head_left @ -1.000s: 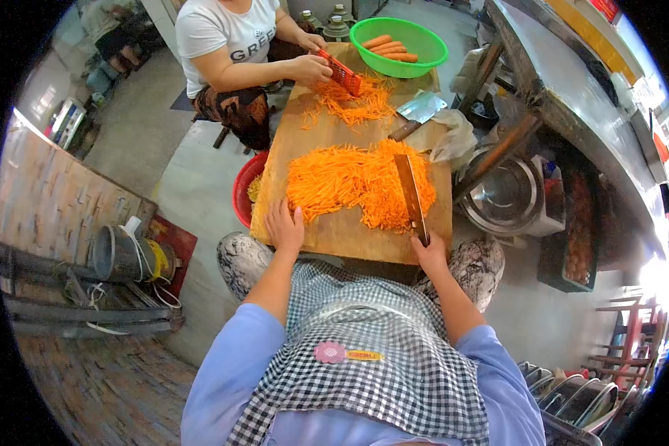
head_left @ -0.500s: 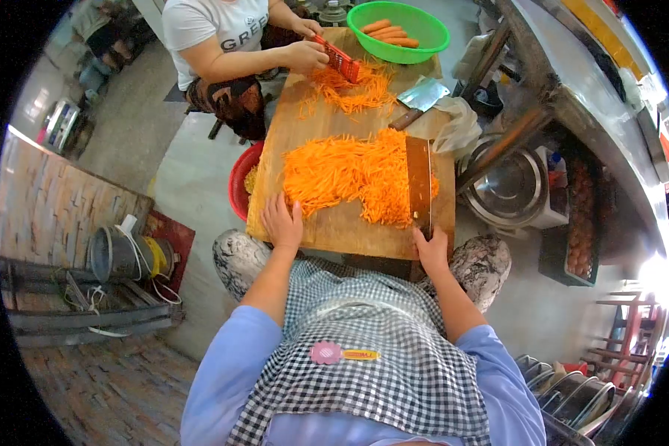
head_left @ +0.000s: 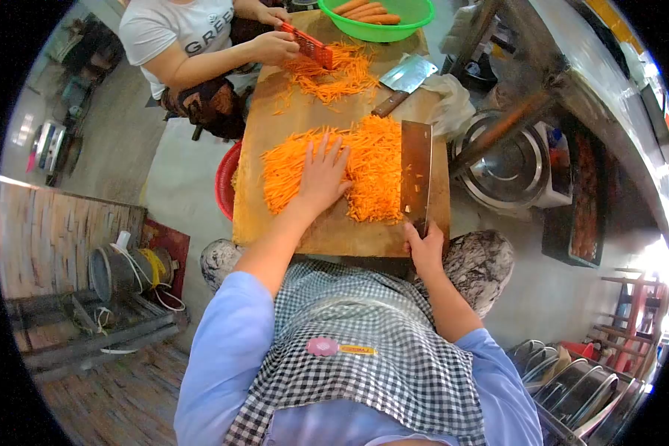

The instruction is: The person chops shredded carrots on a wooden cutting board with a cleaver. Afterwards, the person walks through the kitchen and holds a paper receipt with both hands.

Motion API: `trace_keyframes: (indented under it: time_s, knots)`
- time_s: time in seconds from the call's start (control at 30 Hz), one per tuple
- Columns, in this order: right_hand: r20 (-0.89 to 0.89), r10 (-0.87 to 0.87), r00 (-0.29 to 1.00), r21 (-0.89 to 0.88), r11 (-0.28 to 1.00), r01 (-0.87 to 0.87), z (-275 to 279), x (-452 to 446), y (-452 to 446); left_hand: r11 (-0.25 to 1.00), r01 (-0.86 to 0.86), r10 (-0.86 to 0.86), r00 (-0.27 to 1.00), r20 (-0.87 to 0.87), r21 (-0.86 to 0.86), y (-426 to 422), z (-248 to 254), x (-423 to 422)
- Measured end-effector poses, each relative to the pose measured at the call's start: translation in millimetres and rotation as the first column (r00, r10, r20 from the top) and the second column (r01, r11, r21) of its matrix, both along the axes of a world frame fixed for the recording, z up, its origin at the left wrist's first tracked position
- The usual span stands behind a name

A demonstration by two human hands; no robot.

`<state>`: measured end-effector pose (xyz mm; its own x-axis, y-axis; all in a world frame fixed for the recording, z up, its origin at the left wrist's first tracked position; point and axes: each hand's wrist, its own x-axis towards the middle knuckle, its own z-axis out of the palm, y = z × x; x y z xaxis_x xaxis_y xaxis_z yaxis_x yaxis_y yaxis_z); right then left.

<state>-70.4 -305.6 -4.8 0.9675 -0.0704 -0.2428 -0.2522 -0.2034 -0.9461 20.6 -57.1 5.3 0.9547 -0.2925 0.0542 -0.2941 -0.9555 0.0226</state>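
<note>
Shredded carrot (head_left: 375, 160) lies in a wide heap on the wooden cutting board (head_left: 334, 236). My left hand (head_left: 323, 175) rests on the heap's middle, palm down with fingers spread. My right hand (head_left: 427, 247) grips the handle of a cleaver (head_left: 416, 167) at the board's right side. Its broad blade stands along the right edge of the heap, where the shreds are chopped shorter. Farther up the board lies a second cleaver (head_left: 409, 74) with a wooden handle, which no hand touches.
Across the board a co-worker's hands (head_left: 275, 46) hold a red grater (head_left: 308, 46) over more carrot shreds (head_left: 334, 78). A green basin (head_left: 379, 31) holds whole carrots. A red basin (head_left: 228, 182) stands left of the board; a plastic bag (head_left: 450, 108) lies at its right edge.
My left hand has moved from the board's near left edge up and right onto the shredded carrot. The right hand keeps its hold on the cleaver. The view has shifted slightly.
</note>
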Motion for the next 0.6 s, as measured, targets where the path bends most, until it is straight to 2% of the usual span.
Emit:
trace_keyframes:
  time_s: [0.13, 0.2, 0.33, 0.43, 0.53, 0.6]
  knots:
    - [-0.089, -0.053, 0.995, 0.136, 0.989, 0.065, 11, 1, 4, 0.997, -0.036, 0.042, 0.996, -0.084, 0.07, -7, 0, 38]
    - [-0.123, -0.063, 0.99, 0.178, 0.98, 0.085, 13, 3, 6, 0.992, -0.12, 0.123, 0.988, -0.091, 0.039, -7, -4, 54]
    - [-0.14, -0.037, 0.99, 0.168, 0.984, 0.06, 15, 7, 8, 0.984, -0.18, 0.177, 0.968, -0.178, 0.0, -1, -6, 70]
    - [-0.147, -0.032, 0.989, 0.207, 0.976, 0.062, 24, 10, 13, 1.0, -0.021, 0.021, 0.94, -0.34, 0.002, 1, 5, 73]
    - [-0.136, -0.024, 0.99, 0.198, 0.979, 0.051, 21, 12, 15, 0.982, 0.132, -0.085, 0.947, -0.311, 0.132, 4, 8, 73]
    - [-0.15, -0.029, 0.988, 0.196, 0.979, 0.059, 17, 12, 16, 0.993, 0.099, -0.075, 0.948, -0.308, 0.062, 4, 5, 77]
